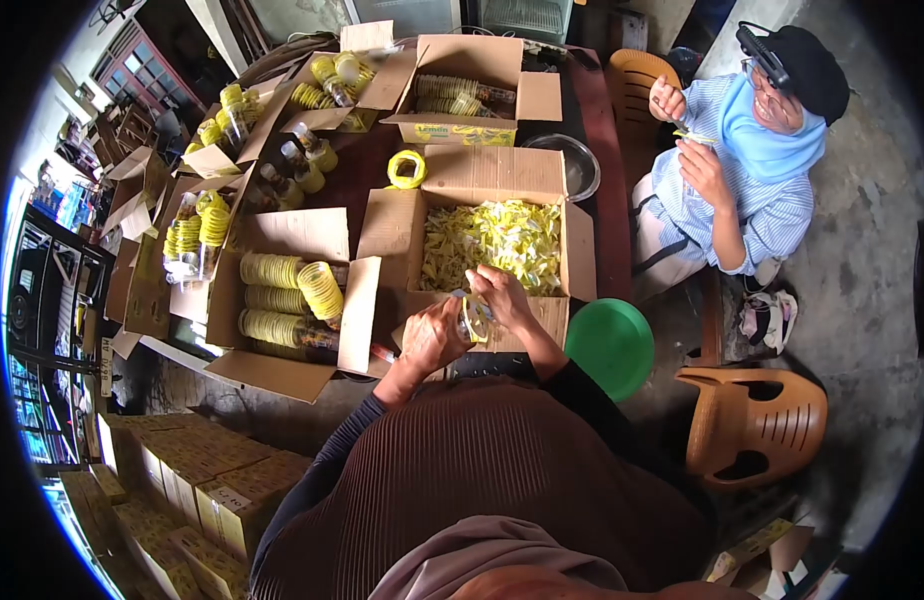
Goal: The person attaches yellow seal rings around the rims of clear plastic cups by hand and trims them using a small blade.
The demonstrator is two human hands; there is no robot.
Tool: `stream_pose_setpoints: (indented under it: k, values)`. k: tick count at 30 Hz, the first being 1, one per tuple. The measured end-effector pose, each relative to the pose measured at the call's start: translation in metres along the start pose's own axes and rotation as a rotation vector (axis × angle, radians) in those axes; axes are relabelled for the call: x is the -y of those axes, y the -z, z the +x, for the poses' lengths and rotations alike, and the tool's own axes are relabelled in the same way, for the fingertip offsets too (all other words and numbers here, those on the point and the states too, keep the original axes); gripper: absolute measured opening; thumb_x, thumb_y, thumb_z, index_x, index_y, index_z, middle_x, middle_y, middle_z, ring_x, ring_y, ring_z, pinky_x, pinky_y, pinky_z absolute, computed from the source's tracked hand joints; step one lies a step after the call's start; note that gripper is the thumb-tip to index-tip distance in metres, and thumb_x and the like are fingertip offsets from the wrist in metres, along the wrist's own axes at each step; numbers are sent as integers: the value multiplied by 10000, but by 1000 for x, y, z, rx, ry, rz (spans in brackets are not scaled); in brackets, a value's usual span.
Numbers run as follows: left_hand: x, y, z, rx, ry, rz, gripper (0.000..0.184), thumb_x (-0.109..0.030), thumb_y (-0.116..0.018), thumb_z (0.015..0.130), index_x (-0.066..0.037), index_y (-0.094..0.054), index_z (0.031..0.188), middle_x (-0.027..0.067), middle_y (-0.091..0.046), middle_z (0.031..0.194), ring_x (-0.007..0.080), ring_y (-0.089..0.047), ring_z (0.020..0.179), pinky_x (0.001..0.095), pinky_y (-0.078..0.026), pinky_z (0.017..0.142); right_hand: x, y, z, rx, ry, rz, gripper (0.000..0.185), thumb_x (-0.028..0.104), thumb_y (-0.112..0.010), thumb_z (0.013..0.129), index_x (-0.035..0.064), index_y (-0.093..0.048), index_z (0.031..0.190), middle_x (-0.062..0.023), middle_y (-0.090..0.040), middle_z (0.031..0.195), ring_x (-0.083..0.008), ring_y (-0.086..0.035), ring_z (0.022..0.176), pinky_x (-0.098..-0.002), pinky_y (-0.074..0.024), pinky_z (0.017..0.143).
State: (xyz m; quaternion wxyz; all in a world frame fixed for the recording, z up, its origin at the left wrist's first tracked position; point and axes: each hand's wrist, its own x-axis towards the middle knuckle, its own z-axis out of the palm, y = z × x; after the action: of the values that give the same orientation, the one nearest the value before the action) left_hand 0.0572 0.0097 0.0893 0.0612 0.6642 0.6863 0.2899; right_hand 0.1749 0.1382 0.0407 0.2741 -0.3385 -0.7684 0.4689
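Note:
Both my hands meet over the near flap of an open cardboard box filled with small yellow-and-white packets. My left hand has its fingers wrapped round the side of a clear, yellow-marked item. On the item's other side, my right hand is closed in a pinch at its upper edge. What the item is exactly is too small to tell. A yellow ring-shaped roll lies beyond the box's far left corner.
Open boxes with stacks of yellow-rimmed items stand at the left and back. A metal bowl and a green basin are on the right. A co-worker sits at the right, near an orange chair.

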Motion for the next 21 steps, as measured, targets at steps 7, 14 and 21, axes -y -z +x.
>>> stream_pose_setpoints:
  k: [7, 14, 21]
  values:
    - [3, 31, -11, -160, -24, -171, 465, -215, -777, 684, 5, -531, 1012, 153, -583, 845, 345, -611, 783, 395, -498, 658, -69, 49, 15, -255, -112, -268, 307, 308, -639, 888, 38, -512, 813, -141, -527, 628, -288, -524, 563, -420, -392, 540]
    - [20, 25, -19, -10, -28, -254, 897, -145, -803, 680, 21, -244, 1361, 220, -584, 1115, 394, -599, 1008, 435, -492, 882, -52, 36, 27, -227, -126, -92, 344, 85, -757, 743, 22, -547, 1007, -149, -615, 928, -235, -629, 796, -327, -495, 678]
    - [19, 27, -15, -53, 171, -269, 577, -197, -805, 671, -3, -462, 1093, 201, -602, 993, 378, -612, 933, 429, -505, 780, -30, 21, 17, -117, 101, -104, 282, 117, -703, 833, 35, -557, 1060, -152, -618, 1119, -227, -654, 905, -318, -541, 740]
